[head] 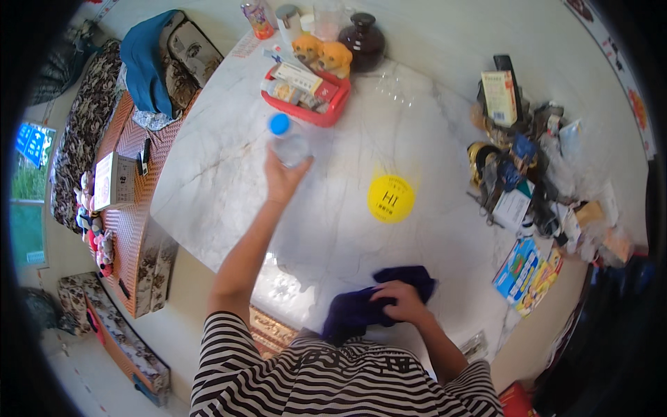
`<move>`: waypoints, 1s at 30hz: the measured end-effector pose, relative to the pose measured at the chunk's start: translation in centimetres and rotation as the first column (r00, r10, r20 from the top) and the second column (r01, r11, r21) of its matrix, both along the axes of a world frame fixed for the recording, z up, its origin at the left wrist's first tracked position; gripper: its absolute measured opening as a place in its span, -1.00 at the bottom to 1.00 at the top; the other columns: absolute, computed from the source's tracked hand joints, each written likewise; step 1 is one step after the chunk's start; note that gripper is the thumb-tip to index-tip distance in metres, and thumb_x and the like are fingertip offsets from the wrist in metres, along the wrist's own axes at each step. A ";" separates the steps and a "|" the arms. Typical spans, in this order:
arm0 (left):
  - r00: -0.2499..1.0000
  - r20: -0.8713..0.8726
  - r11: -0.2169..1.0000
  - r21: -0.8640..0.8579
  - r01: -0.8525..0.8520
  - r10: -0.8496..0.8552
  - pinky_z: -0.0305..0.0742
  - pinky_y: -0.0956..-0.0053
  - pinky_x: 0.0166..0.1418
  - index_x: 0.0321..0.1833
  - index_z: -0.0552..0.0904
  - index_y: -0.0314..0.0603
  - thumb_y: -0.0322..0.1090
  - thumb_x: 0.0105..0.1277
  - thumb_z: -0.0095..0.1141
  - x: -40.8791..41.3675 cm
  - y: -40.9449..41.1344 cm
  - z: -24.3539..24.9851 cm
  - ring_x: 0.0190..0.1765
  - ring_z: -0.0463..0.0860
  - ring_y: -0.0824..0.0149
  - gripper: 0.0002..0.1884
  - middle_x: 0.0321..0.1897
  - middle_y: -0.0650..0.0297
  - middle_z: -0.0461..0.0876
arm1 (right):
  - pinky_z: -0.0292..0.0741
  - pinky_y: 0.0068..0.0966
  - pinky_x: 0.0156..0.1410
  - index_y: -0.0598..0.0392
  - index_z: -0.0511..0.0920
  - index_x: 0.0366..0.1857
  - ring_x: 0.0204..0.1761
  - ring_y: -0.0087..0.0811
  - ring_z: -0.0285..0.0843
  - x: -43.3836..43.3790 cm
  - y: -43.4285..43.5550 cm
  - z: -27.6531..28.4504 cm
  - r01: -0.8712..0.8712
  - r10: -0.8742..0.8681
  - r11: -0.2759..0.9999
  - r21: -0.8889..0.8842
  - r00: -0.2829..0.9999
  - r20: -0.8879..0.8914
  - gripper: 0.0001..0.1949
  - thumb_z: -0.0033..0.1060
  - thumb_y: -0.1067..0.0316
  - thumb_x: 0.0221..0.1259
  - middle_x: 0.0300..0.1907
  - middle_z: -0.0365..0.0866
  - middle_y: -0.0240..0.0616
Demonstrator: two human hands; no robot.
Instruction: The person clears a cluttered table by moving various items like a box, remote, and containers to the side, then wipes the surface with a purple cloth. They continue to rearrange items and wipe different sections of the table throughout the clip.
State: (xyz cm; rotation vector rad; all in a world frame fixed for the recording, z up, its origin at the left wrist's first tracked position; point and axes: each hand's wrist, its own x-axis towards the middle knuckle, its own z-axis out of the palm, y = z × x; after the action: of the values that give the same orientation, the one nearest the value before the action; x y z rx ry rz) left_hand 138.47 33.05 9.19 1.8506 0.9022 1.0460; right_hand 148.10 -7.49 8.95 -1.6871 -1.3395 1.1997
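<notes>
My left hand (283,175) is wrapped around the lower part of a clear plastic bottle (293,147) with a blue cap (279,124). It is just in front of a red plastic basket (337,115) packed with boxes and a jar. Whether the bottle touches the tabletop, I cannot tell. Close to my body, my right hand (400,302) grips a dark purple cloth (348,311), which is bunched on the near part of the white marble-patterned table (333,224). A round yellow sticker (391,198) lies flat between the two hands, farther out than the cloth.
Two puppy figurines (323,54) and a dark round vase (363,43) stand behind the basket. A drink bottle (257,20) is at the far edge. On the right are a heap of bags and boxes (531,167) and a colourful booklet (526,276). A sofa (138,208) stands left.
</notes>
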 end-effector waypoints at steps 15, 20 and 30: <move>0.880 -0.106 0.886 -0.031 0.462 -0.463 0.43 0.25 0.36 0.41 0.31 -0.17 -0.51 0.03 0.36 8.1 -6.0 0.1 0.34 0.51 0.10 -0.19 0.34 0.11 0.40 | 0.39 -0.17 0.40 0.14 0.20 0.48 0.33 -0.01 0.42 8.3 19.2 3.2 0.548 -0.595 0.767 0.334 0.802 0.048 -0.01 0.64 0.35 -0.15 0.32 0.38 0.05; 0.987 0.093 0.713 -0.700 -0.028 0.130 0.52 0.19 0.23 0.41 0.30 -0.15 -0.35 0.22 0.24 5.1 2.5 -0.7 0.22 0.56 0.15 -0.33 0.29 0.10 0.40 | 0.38 -0.16 0.40 0.13 0.21 0.47 0.34 0.05 0.39 8.7 23.4 1.5 0.555 -0.622 0.735 0.389 0.781 0.061 0.02 0.69 0.31 -0.21 0.29 0.41 0.04; 0.992 0.035 0.528 -0.848 -0.034 0.120 0.76 0.01 -0.10 0.24 0.48 -0.33 -0.32 0.24 0.14 9.6 10.9 -1.6 -0.13 0.75 0.02 -0.51 -0.06 -0.02 0.68 | 0.51 -0.17 0.24 0.10 0.33 0.30 0.19 0.02 0.54 8.4 23.9 -2.0 0.634 -0.673 0.693 0.343 0.739 -0.007 -0.19 0.62 0.32 -0.14 0.18 0.51 0.02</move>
State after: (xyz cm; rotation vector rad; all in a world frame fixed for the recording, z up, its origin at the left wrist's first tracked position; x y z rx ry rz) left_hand 148.10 43.97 7.55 0.9121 1.1709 0.5319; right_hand 156.47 16.43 6.98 -1.7769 -0.7970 0.4297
